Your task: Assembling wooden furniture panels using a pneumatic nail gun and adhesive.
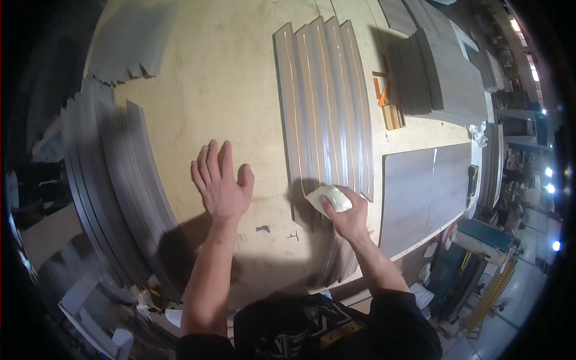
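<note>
My right hand (349,217) grips a whitish squeeze bottle (327,201), its tip pointing left over the near end of the leftmost strip. Several long grey-brown strips (326,108) lie side by side on the wooden table (210,78), their far ends stepped. A thin pale line, like glue, runs along each strip's face. Left of the strips, my left hand (222,187) rests palm down on the tabletop, or just above it, fingers spread, holding nothing. More narrow strips (339,259) lie below my right hand, partly hidden by it.
Stacked grey boards (114,186) line the left side, with another stack (429,72) at the far right. Flat grey panels (423,192) lie right of my right hand. Small orange pieces (383,96) and a wooden block (393,117) sit between strips and stack. A dark-handled tool (473,178) lies by the right edge.
</note>
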Available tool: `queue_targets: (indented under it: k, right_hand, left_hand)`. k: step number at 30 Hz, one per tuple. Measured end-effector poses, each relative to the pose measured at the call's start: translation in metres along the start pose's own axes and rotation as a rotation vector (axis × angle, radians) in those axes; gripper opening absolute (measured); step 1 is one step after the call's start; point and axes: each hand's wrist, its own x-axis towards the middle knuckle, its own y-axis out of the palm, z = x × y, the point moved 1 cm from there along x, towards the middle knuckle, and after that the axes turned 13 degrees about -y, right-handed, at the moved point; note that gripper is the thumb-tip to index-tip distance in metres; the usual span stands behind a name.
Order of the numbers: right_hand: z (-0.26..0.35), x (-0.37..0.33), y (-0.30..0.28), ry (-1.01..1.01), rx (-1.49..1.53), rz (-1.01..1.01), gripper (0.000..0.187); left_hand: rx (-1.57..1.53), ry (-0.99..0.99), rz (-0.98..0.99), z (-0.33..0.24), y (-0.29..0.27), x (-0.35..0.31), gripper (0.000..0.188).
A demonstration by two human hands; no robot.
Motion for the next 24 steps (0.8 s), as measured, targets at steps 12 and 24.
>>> queue_targets:
  k: [12, 24]
  right_hand:
    - [-0.004, -0.058, -0.006, -0.133, -0.142, 0.075, 0.039]
    - [0.039, -0.133, -0.005, 0.241, 1.221, -0.280, 0.058]
  left_hand:
    - [0.007, 0.007, -0.023, 0.001, 0.005, 0.001, 0.063]
    - [0.054, -0.039, -0.016, 0.007, -0.001, -0.005, 0.065]
